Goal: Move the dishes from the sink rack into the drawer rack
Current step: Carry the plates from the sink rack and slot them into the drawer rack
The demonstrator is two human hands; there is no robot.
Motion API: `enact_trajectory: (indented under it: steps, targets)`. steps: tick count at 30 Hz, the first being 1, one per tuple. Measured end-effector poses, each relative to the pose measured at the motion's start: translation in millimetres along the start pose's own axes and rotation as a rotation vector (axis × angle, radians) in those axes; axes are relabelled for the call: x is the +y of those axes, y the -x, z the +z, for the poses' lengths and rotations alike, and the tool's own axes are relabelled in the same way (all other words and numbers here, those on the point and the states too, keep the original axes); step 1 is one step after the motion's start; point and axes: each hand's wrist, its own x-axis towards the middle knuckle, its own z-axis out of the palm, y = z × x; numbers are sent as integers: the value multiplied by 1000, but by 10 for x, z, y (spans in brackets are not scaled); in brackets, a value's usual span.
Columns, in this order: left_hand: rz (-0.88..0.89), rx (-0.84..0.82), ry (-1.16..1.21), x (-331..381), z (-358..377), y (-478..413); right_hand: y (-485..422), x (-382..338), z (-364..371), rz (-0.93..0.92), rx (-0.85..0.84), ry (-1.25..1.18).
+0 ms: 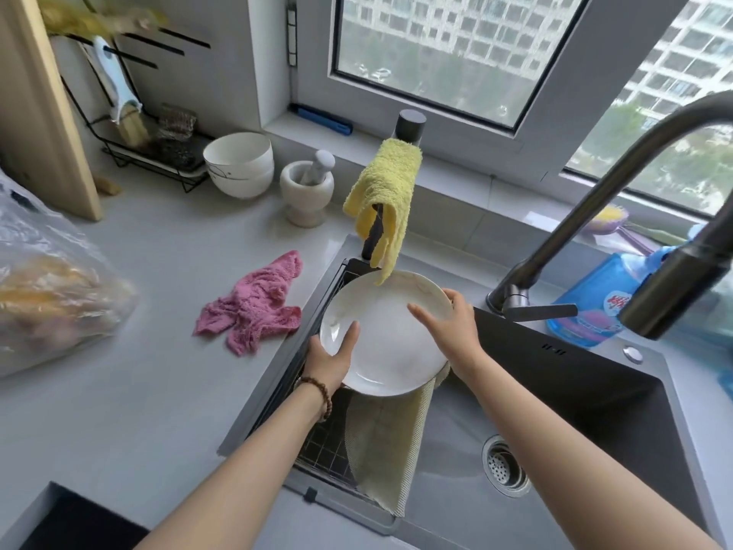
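1. head view, task item: the white plate (388, 335) is held face up over the sink rack (317, 446), at the left end of the sink (595, 422). the drawer rack is not in view.
2. head view, grip: your left hand (329, 359) pinches the near-left rim, thumb on the upper face, fingers hidden beneath. your right hand (452, 327) holds the far-right rim, thumb laid across the face, fingers curled over the edge.
3. head view, hazard: the tip of the hanging yellow cloth (384, 192) overlaps the plate's far rim. lifting straight up could snag it and drag it down.
4. head view, hazard: the faucet (595, 192) arches close on the right. a swing that way could strike the rim.
5. head view, hazard: if the plate is wet, it could slip from your thumbs into the sink.
6. head view, containers: the sink rack holds a mesh mat (380, 442) draped over its edge; whether dishes lie under the plate cannot be told. the mortar (305, 192) holds a pestle (319, 162). the white bowl (240, 164) shows nothing inside. the plastic bag (51, 303) holds yellowish contents, too blurred to name.
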Motion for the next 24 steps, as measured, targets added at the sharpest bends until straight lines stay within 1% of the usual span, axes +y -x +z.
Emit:
enact_trajectory:
  steps: [2, 5, 8, 11, 14, 18, 22, 24]
  targets:
    - [61, 34, -32, 60, -8, 176, 137, 11, -53, 13, -4, -88]
    - [148, 71, -83, 108, -58, 379, 354, -8, -158, 28, -58, -219]
    - [221, 120, -51, 92, -163, 582, 585, -68, -254, 32, -154, -314]
    - [258, 207, -10, 2, -280, 883, 824, -124, -272, 33, -269, -392]
    - [273, 295, 34, -172, -386, 1218, 1073, -190, -263, 21, -385, -429]
    - [306, 400, 116, -497, -566, 1769, 1514, -242, -213, -48, -521, -405]
    - [316, 512, 145, -868, -925, 2352, 2083, -307, -17, -128, -698, -405]
    - [314, 573, 161, -1035, -1163, 2647, 2384, -400, 147, -131, -792, -443]
